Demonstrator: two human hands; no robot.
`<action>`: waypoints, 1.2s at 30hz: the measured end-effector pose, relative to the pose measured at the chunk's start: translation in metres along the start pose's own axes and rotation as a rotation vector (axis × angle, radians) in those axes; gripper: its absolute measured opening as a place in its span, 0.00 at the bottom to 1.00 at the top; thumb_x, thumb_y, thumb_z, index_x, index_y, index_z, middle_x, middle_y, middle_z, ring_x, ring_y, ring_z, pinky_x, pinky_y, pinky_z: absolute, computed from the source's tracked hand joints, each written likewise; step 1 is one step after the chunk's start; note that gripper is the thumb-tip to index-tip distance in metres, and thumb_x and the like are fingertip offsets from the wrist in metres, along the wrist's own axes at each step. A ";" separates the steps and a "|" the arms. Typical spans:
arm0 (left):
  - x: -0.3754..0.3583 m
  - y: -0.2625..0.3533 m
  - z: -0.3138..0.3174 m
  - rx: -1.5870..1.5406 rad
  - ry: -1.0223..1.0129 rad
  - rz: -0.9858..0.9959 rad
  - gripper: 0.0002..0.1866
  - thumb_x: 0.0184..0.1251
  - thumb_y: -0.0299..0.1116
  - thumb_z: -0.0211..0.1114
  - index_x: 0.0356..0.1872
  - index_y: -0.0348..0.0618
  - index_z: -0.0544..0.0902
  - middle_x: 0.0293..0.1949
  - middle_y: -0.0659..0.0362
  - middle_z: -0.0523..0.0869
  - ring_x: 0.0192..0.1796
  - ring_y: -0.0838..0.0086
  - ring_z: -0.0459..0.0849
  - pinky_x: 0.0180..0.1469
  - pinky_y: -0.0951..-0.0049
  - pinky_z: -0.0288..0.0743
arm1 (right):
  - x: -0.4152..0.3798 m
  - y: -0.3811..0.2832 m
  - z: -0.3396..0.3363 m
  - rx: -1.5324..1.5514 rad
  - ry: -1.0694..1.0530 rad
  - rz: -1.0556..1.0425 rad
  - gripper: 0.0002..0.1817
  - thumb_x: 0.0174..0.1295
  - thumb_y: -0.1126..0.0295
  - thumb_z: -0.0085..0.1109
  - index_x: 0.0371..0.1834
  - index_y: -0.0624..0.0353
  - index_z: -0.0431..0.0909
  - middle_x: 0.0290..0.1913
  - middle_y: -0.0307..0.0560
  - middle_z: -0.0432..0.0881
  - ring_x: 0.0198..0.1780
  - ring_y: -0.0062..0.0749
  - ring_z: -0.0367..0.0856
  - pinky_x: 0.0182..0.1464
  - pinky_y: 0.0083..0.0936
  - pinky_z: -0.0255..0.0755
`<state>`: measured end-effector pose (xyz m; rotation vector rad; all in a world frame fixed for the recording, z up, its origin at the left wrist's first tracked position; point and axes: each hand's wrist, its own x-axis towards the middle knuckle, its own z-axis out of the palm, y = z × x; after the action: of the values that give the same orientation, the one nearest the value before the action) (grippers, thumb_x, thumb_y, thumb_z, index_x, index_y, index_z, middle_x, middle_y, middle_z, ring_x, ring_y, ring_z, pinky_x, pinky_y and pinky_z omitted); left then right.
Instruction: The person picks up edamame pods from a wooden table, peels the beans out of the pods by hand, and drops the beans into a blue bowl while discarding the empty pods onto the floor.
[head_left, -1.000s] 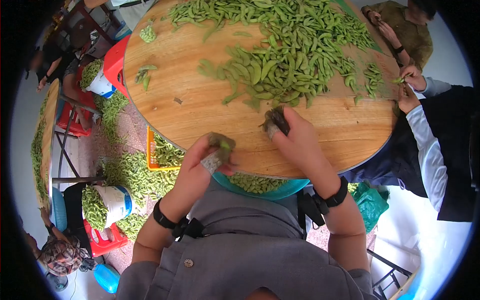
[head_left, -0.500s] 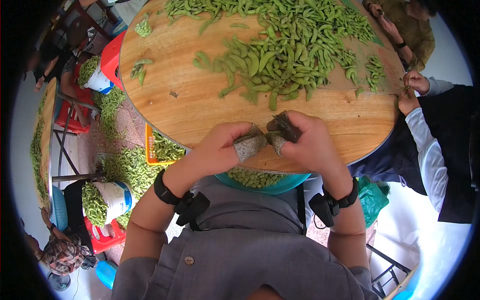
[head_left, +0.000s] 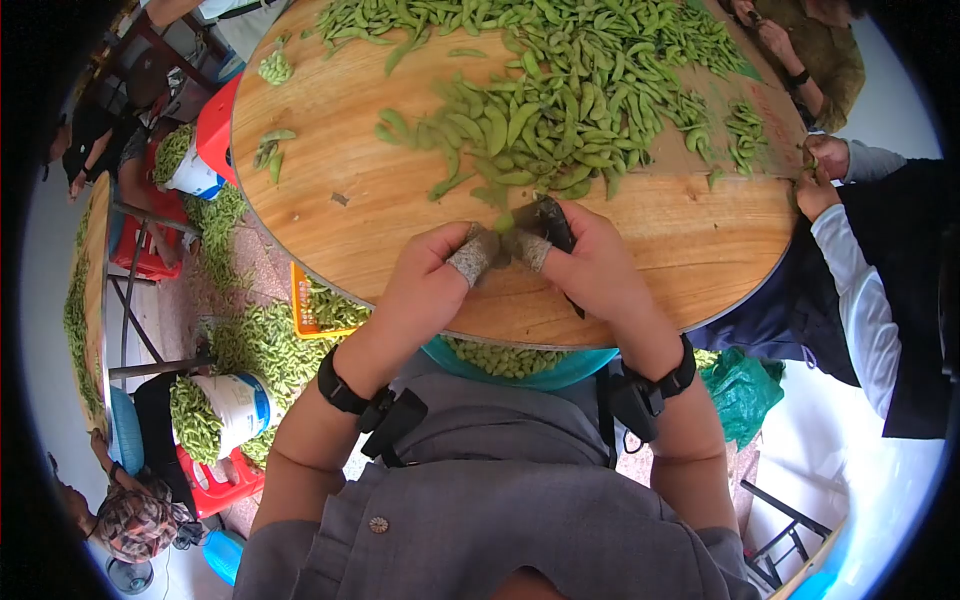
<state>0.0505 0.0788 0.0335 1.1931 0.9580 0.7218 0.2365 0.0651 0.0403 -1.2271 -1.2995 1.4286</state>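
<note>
My left hand [head_left: 430,275] and my right hand [head_left: 603,265] meet above the near side of the round wooden table [head_left: 640,245]. Both have closed fingers, the left partly blurred. Between the fingertips is a green soybean pod [head_left: 504,222], pinched from both sides. Grey speckled wraps cover the thumbs, and dark covers sit on fingers of the right hand. Just beyond my hands spreads a large heap of soybean pods [head_left: 575,120]. Under the table edge, at my lap, a teal basin [head_left: 590,365] holds shelled beans [head_left: 505,358].
A few pods [head_left: 270,153] and a small bag of beans [head_left: 276,67] lie at the table's left. Pods cover the floor [head_left: 260,335] around a yellow crate [head_left: 300,300] and a white bucket [head_left: 240,400]. Co-workers' hands [head_left: 822,175] work at the right edge.
Both hands have moved slightly forward over the table, away from my body. A green pod now shows more plainly between the fingertips.
</note>
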 end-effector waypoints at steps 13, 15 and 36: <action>-0.037 -0.012 0.003 -0.221 -0.195 -0.219 0.07 0.70 0.31 0.57 0.44 0.40 0.78 0.30 0.69 0.76 0.34 0.86 0.72 0.33 0.82 0.67 | -0.061 -0.003 0.008 -0.277 0.029 -0.030 0.16 0.59 0.72 0.56 0.50 0.65 0.73 0.33 0.50 0.80 0.33 0.34 0.79 0.38 0.29 0.73; -0.038 -0.009 0.010 -0.226 -0.151 -0.192 0.08 0.70 0.30 0.57 0.45 0.40 0.78 0.32 0.68 0.78 0.36 0.86 0.73 0.36 0.82 0.69 | -0.072 0.004 0.008 -0.331 0.021 -0.040 0.18 0.59 0.74 0.54 0.53 0.64 0.71 0.33 0.49 0.80 0.32 0.33 0.81 0.36 0.29 0.74; -0.037 -0.016 0.006 0.794 -0.123 0.552 0.07 0.66 0.25 0.58 0.44 0.37 0.79 0.28 0.63 0.78 0.31 0.77 0.77 0.33 0.73 0.71 | -0.076 0.001 0.010 -0.005 -0.102 0.190 0.30 0.56 0.80 0.43 0.66 0.56 0.65 0.30 0.38 0.78 0.20 0.19 0.73 0.24 0.17 0.70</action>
<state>0.0393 0.0405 0.0262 2.2304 0.8309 0.6954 0.2400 -0.0111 0.0489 -1.3252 -1.2818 1.6421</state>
